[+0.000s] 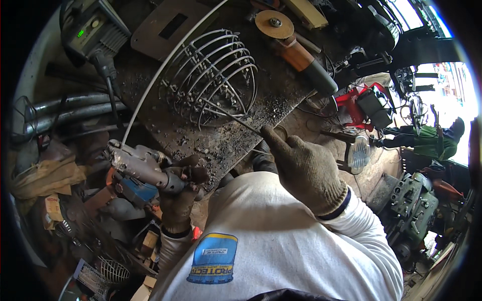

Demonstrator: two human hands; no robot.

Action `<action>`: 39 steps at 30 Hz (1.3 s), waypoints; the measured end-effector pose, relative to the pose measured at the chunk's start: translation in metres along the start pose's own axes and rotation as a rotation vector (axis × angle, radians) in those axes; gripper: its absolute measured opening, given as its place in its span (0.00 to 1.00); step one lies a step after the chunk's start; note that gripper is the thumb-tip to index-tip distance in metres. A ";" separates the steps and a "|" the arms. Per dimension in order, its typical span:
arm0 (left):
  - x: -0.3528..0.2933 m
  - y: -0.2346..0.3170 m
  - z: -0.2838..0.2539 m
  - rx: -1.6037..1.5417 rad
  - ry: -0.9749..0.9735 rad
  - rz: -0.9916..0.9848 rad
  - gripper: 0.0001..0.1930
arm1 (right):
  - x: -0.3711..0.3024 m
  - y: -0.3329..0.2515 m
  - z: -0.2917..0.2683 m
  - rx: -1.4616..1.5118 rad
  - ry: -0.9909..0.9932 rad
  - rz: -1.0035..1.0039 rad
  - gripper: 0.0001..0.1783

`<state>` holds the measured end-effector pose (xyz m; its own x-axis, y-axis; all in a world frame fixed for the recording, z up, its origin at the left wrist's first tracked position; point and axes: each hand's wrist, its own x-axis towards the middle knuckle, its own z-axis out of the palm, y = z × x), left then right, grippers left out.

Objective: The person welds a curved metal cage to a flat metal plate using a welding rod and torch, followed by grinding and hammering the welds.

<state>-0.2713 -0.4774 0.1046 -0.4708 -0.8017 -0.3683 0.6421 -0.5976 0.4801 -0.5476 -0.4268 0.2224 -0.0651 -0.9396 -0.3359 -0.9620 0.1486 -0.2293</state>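
My left hand (178,198), in a dirty work glove, is closed around a welding electrode holder (143,168). A long pale welding rod (150,86) rises from the holder's jaws and passes out of the top edge. In a knitted glove, my right hand (307,168) grips a thin dark metal rod (232,116). That rod points up and left to a round wire cage (217,70) made of bent hoops; its tip overlaps the cage's near side, and I cannot tell whether they touch. The cage stands on a dark metal worktable (165,128).
Dark grit covers the table near the cage. An angle grinder (301,57) lies at its far right, and a welding machine (93,27) stands far left. Metal pipes (75,115) lie left. On the right are a small stool (358,153), a machine (414,205) and a person in green (432,140).
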 end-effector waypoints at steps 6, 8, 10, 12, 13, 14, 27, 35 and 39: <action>-0.002 0.002 0.003 0.381 -0.029 0.177 0.23 | 0.003 0.012 -0.004 0.013 0.051 -0.108 0.34; 0.000 0.002 0.010 0.397 -0.009 0.091 0.23 | 0.004 0.013 -0.002 0.002 0.109 -0.096 0.32; 0.001 -0.003 0.015 0.372 -0.014 0.126 0.22 | 0.005 0.011 -0.006 -0.003 0.093 -0.083 0.31; 0.002 -0.008 0.016 0.345 -0.014 0.163 0.22 | 0.006 0.008 -0.010 -0.008 0.073 -0.076 0.31; 0.001 -0.011 0.014 0.321 -0.035 0.175 0.21 | 0.006 0.006 -0.010 -0.049 0.052 -0.067 0.31; 0.001 -0.012 0.009 0.302 -0.053 0.182 0.20 | 0.005 0.004 -0.010 -0.082 0.028 -0.057 0.31; -0.001 -0.014 -0.002 0.229 -0.070 0.095 0.19 | 0.002 -0.007 -0.003 -0.030 0.128 -0.020 0.26; -0.006 -0.021 -0.018 0.197 -0.131 0.215 0.21 | 0.001 -0.012 -0.017 -0.056 0.159 -0.051 0.26; -0.010 -0.013 -0.014 0.252 -0.105 0.198 0.22 | -0.006 -0.017 -0.028 -0.081 0.181 -0.055 0.24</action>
<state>-0.2666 -0.4614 0.0908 -0.4201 -0.8912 -0.1710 0.5632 -0.4038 0.7209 -0.5384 -0.4328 0.2541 -0.0518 -0.9867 -0.1540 -0.9832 0.0775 -0.1655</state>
